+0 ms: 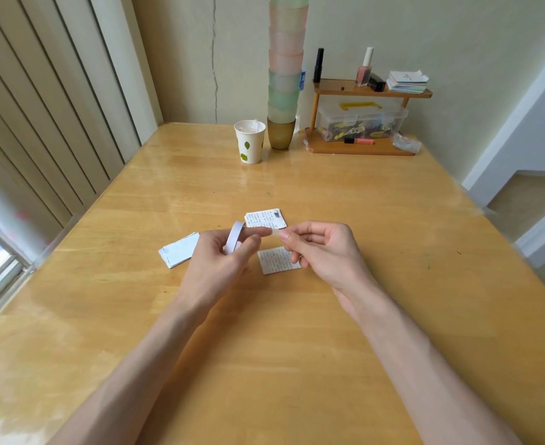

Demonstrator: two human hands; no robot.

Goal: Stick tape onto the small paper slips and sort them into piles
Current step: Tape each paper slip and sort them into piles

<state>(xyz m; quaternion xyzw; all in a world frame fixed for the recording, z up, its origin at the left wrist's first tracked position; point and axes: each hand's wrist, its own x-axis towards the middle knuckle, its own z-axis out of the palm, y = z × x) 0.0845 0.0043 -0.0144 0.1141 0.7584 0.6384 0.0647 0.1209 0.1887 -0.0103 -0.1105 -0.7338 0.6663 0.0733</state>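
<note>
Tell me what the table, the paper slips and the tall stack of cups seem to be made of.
Table: wood, by its grain and plank seams, under a glossy varnish that mirrors the light. Slips: thin matte white paper, printed with fine text. Stack of cups: likely plastic, translucent and frosted in pink and green tints; glass cannot be ruled out.

A white tape roll (234, 237) stands on edge in the left hand (219, 261). A short clear strip (276, 233) runs from it to the right hand (322, 252). Beyond lies a printed pile (265, 219), nearer a single printed slip (279, 260), and to the left a fanned white pile (179, 249).
</note>
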